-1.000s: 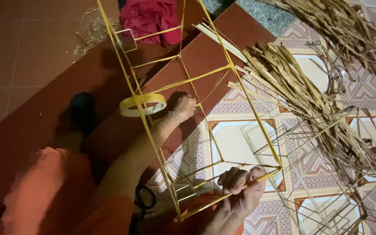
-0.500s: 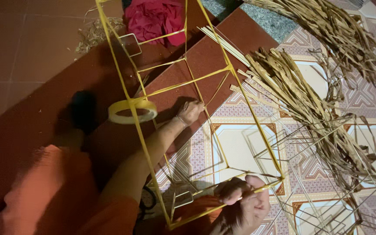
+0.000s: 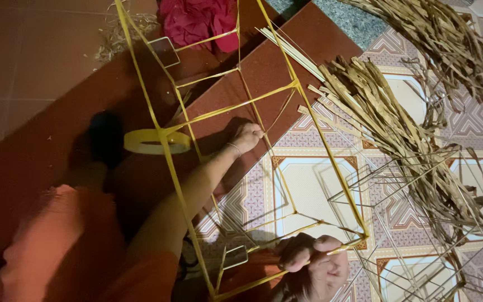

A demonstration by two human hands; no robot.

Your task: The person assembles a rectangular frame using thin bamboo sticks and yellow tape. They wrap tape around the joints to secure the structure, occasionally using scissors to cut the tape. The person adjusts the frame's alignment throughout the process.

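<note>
Left hand (image 3: 248,136) reaches through the yellow wire frame (image 3: 166,134), fingers curled onto a thin inner rod at centre. Right hand (image 3: 317,265) at 6 o'clock pinches the frame's lower corner, closed. Yellow tape roll (image 3: 155,141) hangs at 9 o'clock on the frame. Dried straw pile (image 3: 403,123) lies at 3 o'clock, red cloth (image 3: 197,19) at 12.

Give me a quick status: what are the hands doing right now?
Left hand gripping a bar inside the yellow frame. Right hand pinching the frame's near corner. Tape roll hangs on a bar; dried leaves lie alongside.
</note>
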